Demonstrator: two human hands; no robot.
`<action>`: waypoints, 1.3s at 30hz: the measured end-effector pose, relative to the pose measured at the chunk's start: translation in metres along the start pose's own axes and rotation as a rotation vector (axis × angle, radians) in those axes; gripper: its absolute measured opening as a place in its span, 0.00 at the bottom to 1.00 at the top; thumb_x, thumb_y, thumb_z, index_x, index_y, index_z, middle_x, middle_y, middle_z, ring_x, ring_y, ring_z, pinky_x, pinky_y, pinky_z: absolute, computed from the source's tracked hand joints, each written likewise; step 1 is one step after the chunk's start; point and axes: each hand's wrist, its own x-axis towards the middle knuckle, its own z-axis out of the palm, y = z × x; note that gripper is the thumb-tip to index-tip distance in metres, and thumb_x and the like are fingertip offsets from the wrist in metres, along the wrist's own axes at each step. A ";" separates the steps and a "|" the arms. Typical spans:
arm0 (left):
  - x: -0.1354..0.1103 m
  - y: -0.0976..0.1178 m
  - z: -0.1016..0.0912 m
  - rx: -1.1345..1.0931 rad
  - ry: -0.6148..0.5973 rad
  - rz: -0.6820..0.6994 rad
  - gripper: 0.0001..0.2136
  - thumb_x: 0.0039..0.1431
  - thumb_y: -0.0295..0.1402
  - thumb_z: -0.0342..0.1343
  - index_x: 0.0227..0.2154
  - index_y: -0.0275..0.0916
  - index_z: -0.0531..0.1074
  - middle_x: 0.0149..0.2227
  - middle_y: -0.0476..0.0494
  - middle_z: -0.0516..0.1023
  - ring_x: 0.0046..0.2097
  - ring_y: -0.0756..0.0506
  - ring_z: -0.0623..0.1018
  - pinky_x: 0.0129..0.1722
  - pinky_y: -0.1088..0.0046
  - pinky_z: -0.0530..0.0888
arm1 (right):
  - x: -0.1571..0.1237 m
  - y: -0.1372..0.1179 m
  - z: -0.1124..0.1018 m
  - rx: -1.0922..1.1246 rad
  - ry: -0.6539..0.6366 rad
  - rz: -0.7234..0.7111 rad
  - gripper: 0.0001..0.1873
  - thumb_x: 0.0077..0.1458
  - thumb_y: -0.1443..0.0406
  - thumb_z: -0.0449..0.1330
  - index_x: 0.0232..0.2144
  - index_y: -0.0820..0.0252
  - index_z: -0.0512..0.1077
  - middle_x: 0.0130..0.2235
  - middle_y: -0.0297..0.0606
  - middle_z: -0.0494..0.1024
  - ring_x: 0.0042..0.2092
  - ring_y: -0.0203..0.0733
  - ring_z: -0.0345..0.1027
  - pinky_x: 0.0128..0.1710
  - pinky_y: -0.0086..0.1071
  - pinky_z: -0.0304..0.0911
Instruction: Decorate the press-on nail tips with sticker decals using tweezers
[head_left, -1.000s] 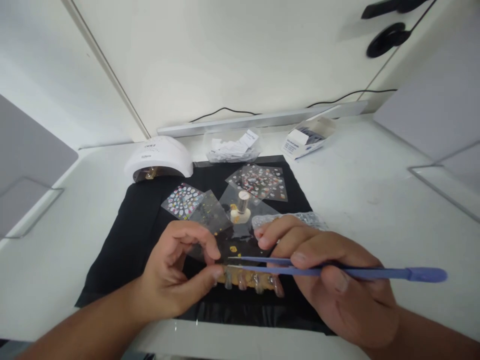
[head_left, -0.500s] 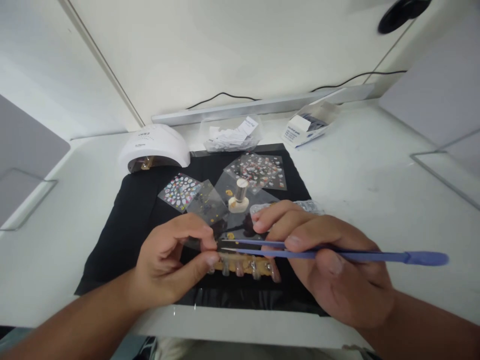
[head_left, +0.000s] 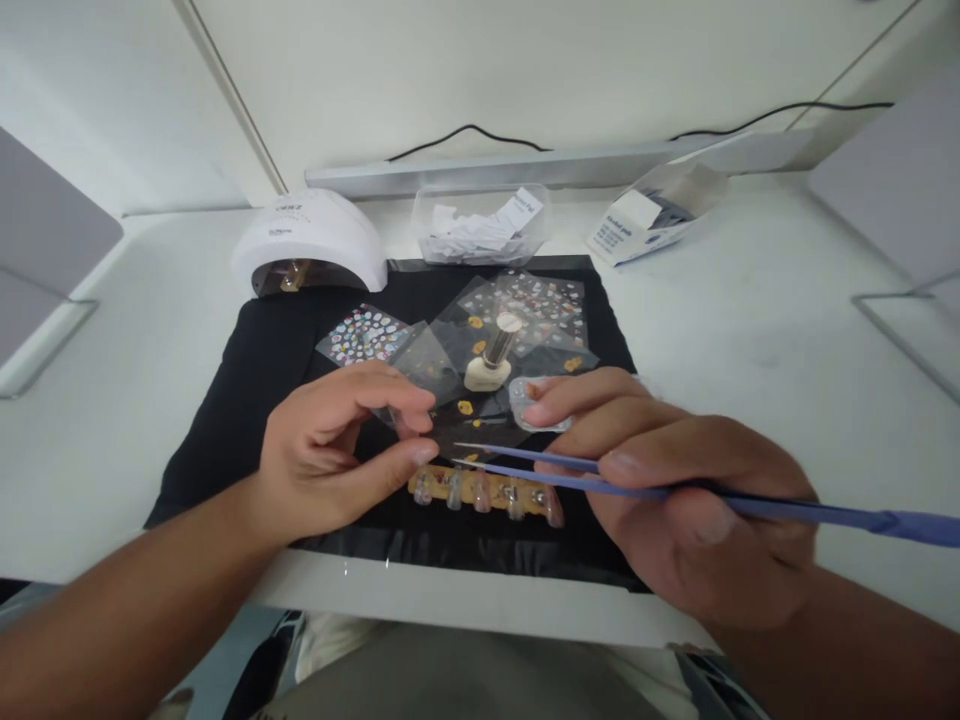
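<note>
Purple tweezers lie in the grip of my right hand, their two silver tips slightly apart and pointing left. I can make out nothing between the tips. My left hand is just left of those tips, thumb and fingertips parted, with nothing seen in it. Below the tips sits a yellowish display strip carrying several clear nail tips, some with shiny bits on them. Beyond the hands a nail polish bottle stands upright on clear sticker sheets. A small clear case is partly hidden by my right fingers.
A black mat covers the middle of the white table. At its back are a white nail lamp, a clear tub of white packets and an opened alcohol pad box. A patterned sticker sheet lies at left.
My left thumb and finger, close together beside the tweezer tips before, have spread apart. The tweezers have moved away to the right. The whole view has shifted, showing more of the display strip.
</note>
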 end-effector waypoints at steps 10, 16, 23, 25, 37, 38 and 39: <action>-0.004 -0.003 0.000 -0.046 -0.008 -0.077 0.19 0.55 0.17 0.62 0.49 0.40 0.76 0.33 0.49 0.78 0.32 0.52 0.77 0.35 0.77 0.78 | -0.005 0.002 -0.003 -0.069 -0.022 0.016 0.14 0.64 0.58 0.56 0.45 0.48 0.80 0.33 0.38 0.84 0.42 0.52 0.77 0.51 0.53 0.70; -0.007 -0.005 0.000 -0.060 -0.047 -0.118 0.23 0.55 0.15 0.62 0.52 0.40 0.75 0.35 0.48 0.77 0.34 0.53 0.77 0.38 0.79 0.78 | -0.006 0.005 -0.003 -0.058 0.004 0.014 0.14 0.63 0.59 0.56 0.45 0.51 0.80 0.32 0.40 0.83 0.42 0.52 0.77 0.50 0.53 0.70; -0.008 -0.004 -0.001 -0.058 -0.049 -0.134 0.21 0.55 0.17 0.62 0.51 0.41 0.75 0.35 0.48 0.78 0.34 0.51 0.77 0.37 0.77 0.78 | -0.001 0.004 -0.001 -0.064 0.007 0.063 0.13 0.63 0.58 0.57 0.42 0.49 0.81 0.31 0.39 0.84 0.40 0.51 0.77 0.48 0.52 0.71; -0.008 -0.004 -0.001 -0.061 -0.047 -0.148 0.21 0.55 0.17 0.61 0.50 0.41 0.75 0.35 0.48 0.78 0.34 0.51 0.77 0.38 0.77 0.78 | -0.001 0.004 -0.002 -0.052 -0.007 0.059 0.13 0.63 0.59 0.57 0.42 0.50 0.81 0.31 0.40 0.84 0.40 0.51 0.77 0.48 0.51 0.71; -0.012 0.002 0.007 -0.092 -0.040 -0.222 0.23 0.56 0.16 0.60 0.52 0.42 0.73 0.34 0.50 0.77 0.35 0.53 0.77 0.38 0.81 0.77 | -0.003 -0.003 -0.004 -0.118 -0.046 0.047 0.13 0.64 0.59 0.55 0.44 0.51 0.79 0.32 0.38 0.84 0.38 0.49 0.77 0.49 0.51 0.71; -0.013 0.003 0.008 -0.073 -0.030 -0.242 0.22 0.56 0.16 0.60 0.52 0.43 0.73 0.34 0.50 0.77 0.35 0.53 0.77 0.38 0.81 0.77 | -0.003 -0.004 -0.004 -0.122 -0.047 0.050 0.13 0.64 0.59 0.55 0.44 0.51 0.79 0.31 0.38 0.84 0.38 0.49 0.77 0.49 0.50 0.70; -0.014 0.004 0.009 -0.048 -0.015 -0.269 0.22 0.57 0.17 0.60 0.52 0.43 0.73 0.35 0.50 0.77 0.35 0.53 0.77 0.38 0.81 0.77 | -0.003 -0.004 -0.003 -0.127 -0.057 0.052 0.13 0.64 0.59 0.55 0.44 0.51 0.79 0.31 0.37 0.84 0.38 0.49 0.78 0.49 0.50 0.70</action>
